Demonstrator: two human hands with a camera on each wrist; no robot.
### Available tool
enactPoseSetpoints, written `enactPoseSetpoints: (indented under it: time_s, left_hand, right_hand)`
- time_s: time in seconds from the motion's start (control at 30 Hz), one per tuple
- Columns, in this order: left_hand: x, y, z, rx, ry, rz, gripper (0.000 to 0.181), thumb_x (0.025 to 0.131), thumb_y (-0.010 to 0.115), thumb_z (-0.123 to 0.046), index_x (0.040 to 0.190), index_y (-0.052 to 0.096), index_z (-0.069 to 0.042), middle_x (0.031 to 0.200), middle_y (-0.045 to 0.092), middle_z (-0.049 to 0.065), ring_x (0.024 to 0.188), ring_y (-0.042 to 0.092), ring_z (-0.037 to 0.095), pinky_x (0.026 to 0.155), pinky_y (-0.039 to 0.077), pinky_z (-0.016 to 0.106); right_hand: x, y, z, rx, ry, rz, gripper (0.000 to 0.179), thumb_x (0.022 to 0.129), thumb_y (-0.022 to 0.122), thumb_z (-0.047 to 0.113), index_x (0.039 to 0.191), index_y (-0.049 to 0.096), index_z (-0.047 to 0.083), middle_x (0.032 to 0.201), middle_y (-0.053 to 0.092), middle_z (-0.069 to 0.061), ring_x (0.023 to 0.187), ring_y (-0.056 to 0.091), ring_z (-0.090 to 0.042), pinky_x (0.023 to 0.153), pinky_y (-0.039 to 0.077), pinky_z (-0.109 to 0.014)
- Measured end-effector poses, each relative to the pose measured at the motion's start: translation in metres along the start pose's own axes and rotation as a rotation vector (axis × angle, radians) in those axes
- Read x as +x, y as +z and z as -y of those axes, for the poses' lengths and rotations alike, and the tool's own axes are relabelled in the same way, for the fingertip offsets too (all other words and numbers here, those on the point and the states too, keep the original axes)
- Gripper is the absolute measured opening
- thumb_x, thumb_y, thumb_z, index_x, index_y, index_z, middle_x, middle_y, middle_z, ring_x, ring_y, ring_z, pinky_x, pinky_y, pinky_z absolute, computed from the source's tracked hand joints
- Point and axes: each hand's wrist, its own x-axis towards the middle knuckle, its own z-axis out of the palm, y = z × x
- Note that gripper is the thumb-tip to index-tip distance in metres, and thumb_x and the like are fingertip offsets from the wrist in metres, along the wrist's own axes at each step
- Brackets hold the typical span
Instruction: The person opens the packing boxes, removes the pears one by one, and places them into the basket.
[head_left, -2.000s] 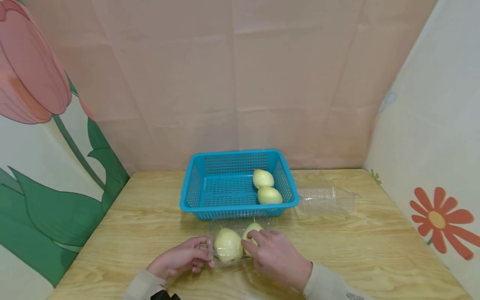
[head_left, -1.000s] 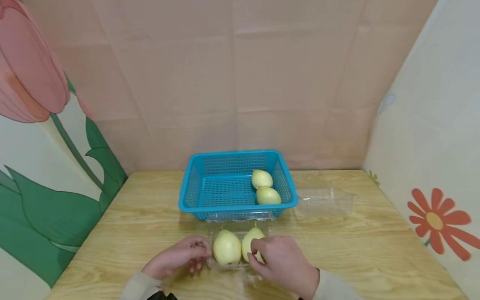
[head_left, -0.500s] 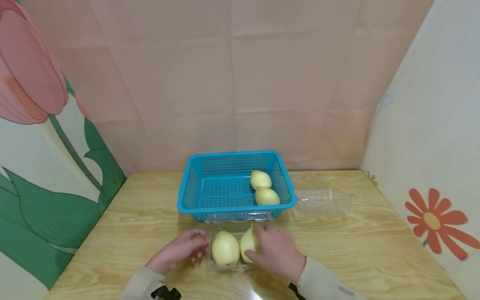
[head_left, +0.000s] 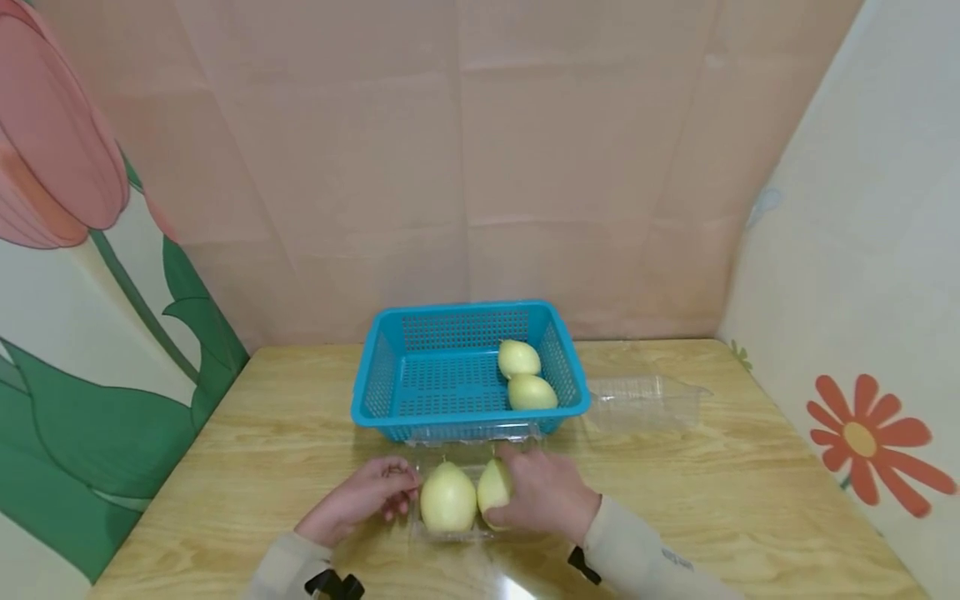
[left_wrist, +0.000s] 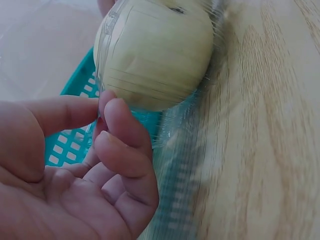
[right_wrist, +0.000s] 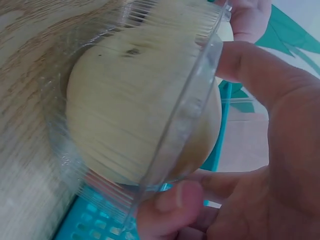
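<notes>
In the head view, an open clear plastic clamshell box (head_left: 450,536) sits before the blue basket, holding two pale yellow pears side by side. My left hand (head_left: 371,490) pinches the box's left rim between thumb and finger, beside the left pear (head_left: 448,498). The right pear (head_left: 492,492) is in the grasp of my right hand (head_left: 546,490), which partly covers it. Seen from the right wrist, my thumb lies at the near rim and one finger reaches behind the pear (right_wrist: 135,105). Another fingertip rests outside the box wall.
The blue plastic basket (head_left: 375,392) stands just behind the box. Inside it, at the right, lie two more pears, one far (head_left: 519,358) and one near (head_left: 532,392). Another clear plastic box (head_left: 641,402) lies right of the basket on the wooden table (head_left: 735,492).
The lid, over the pears two seconds ago, is now folded back against the basket. My right hand has moved from the lid onto the right pear. My left hand stays at the rim.
</notes>
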Motion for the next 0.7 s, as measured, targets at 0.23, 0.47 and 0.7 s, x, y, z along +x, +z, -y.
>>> enactPoseSetpoints:
  time_s: [0.23, 0.47, 0.7]
  left_hand:
    - [-0.0003, -0.0018, 0.0015, -0.014, 0.000, 0.015, 0.014, 0.098, 0.058, -0.015, 0.100, 0.055, -0.001, 0.084, 0.063, 0.004, 0.070, 0.058, 0.014, 0.056, 0.045, 0.021]
    - [-0.0018, -0.0040, 0.0047, -0.022, 0.020, 0.023, 0.014, 0.098, 0.059, -0.015, 0.099, 0.054, -0.002, 0.084, 0.063, 0.005, 0.070, 0.058, 0.014, 0.056, 0.045, 0.022]
    - [-0.0045, -0.0045, 0.0049, -0.009, 0.010, 0.001, 0.016, 0.097, 0.061, -0.016, 0.100, 0.055, -0.002, 0.085, 0.064, 0.005, 0.071, 0.059, 0.015, 0.056, 0.045, 0.022]
  right_hand:
    - [0.0018, -0.0001, -0.0007, 0.030, -0.005, 0.071, 0.076, 0.062, 0.082, 0.051, 0.121, 0.062, 0.009, 0.076, 0.060, 0.006, 0.065, 0.053, -0.012, 0.050, 0.042, -0.029]
    - [0.0027, 0.0021, -0.0024, 0.041, -0.014, 0.081, 0.078, 0.062, 0.082, 0.052, 0.124, 0.061, 0.010, 0.075, 0.059, 0.009, 0.064, 0.052, -0.010, 0.052, 0.041, -0.028]
    - [0.0010, 0.0001, -0.0008, 0.050, -0.027, 0.072, 0.079, 0.062, 0.082, 0.052, 0.126, 0.060, 0.011, 0.076, 0.060, 0.008, 0.065, 0.053, -0.009, 0.053, 0.042, -0.027]
